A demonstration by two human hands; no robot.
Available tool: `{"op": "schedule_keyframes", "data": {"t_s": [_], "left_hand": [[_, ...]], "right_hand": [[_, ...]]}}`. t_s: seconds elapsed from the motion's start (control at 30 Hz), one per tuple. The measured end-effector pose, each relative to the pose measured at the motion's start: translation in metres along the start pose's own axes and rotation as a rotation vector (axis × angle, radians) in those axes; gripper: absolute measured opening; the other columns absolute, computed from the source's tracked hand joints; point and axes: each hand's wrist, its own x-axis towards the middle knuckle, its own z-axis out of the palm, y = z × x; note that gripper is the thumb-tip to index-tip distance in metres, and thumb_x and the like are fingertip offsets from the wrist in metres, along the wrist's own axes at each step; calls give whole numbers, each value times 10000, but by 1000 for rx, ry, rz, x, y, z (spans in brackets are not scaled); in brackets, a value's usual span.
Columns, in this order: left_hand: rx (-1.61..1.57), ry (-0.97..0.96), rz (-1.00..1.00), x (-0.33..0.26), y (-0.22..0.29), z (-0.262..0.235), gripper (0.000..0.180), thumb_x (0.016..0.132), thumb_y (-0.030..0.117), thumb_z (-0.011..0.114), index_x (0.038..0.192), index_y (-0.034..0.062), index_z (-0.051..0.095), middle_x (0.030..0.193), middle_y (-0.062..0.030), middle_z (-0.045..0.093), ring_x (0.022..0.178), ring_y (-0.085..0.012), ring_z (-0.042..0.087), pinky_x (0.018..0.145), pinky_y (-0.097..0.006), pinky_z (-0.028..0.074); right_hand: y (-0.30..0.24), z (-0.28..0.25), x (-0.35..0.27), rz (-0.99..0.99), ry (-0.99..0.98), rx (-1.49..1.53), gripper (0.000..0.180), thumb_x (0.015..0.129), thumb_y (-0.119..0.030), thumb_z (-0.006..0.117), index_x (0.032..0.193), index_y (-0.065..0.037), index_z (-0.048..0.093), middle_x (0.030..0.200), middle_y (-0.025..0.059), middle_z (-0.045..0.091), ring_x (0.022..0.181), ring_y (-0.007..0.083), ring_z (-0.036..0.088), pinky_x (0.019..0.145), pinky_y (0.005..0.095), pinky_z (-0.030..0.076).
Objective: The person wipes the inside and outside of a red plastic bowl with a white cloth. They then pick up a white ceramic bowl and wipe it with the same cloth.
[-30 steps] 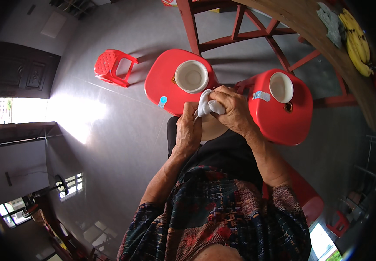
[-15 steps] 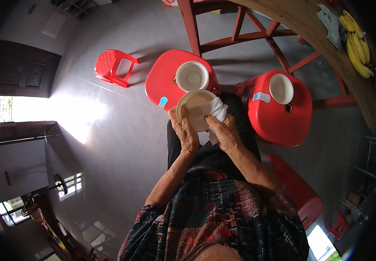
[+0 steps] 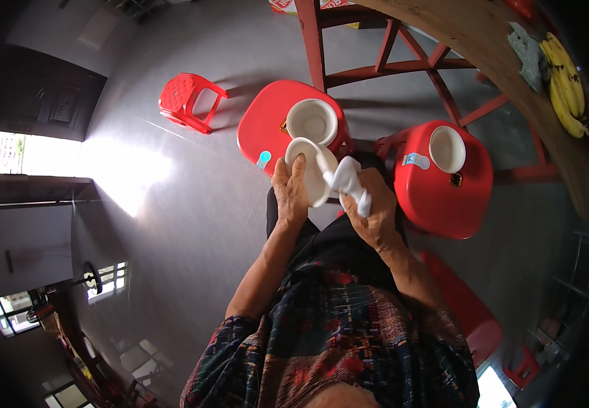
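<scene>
My left hand (image 3: pixel 290 197) grips a white bowl (image 3: pixel 315 182) by its near left side, thumb over the rim, with the bowl tilted above my lap. In my right hand (image 3: pixel 377 212) is a bunched white cloth (image 3: pixel 347 178), whose upper end is at the bowl's right side. Just beyond, a second white bowl (image 3: pixel 312 123) stands upright on a red stool (image 3: pixel 259 121). Another white bowl (image 3: pixel 447 149) stands on the red stool (image 3: pixel 445 198) to the right.
A small red stool (image 3: pixel 187 102) stands on the grey floor at the far left. At the upper right, a wooden table (image 3: pixel 475 51) with red legs carries bananas (image 3: pixel 566 88) and a crumpled grey cloth or bag (image 3: pixel 529 58). A large red object (image 3: pixel 468 306) lies right of my body.
The bowl has turned from facing me to a steep tilt. My right hand has moved right with the cloth, off the bowl's inside. The whole view has shifted slightly.
</scene>
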Motion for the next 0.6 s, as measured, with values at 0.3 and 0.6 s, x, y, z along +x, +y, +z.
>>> {"op": "schedule_keyframes", "data": {"t_s": [0.3,0.6], "left_hand": [[131,-524,225,-9,-8,2,374,834,195,691,1130,27,535,920,-27,630,805,-81,601,672,-232,503],[252,-692,131,-24,15,-2,405,795,149,709,1148,41,542,935,-43,641,821,-126,610,680,-259,504]], "right_hand": [[-15,7,9,-325,19,-189,380,732,-94,688,1082,-21,556,1095,170,540,936,341,524,824,410,451],[2,-6,44,589,-209,606,255,902,-162,567,1113,-19,576,924,41,625,837,121,578,751,260,463]]}}
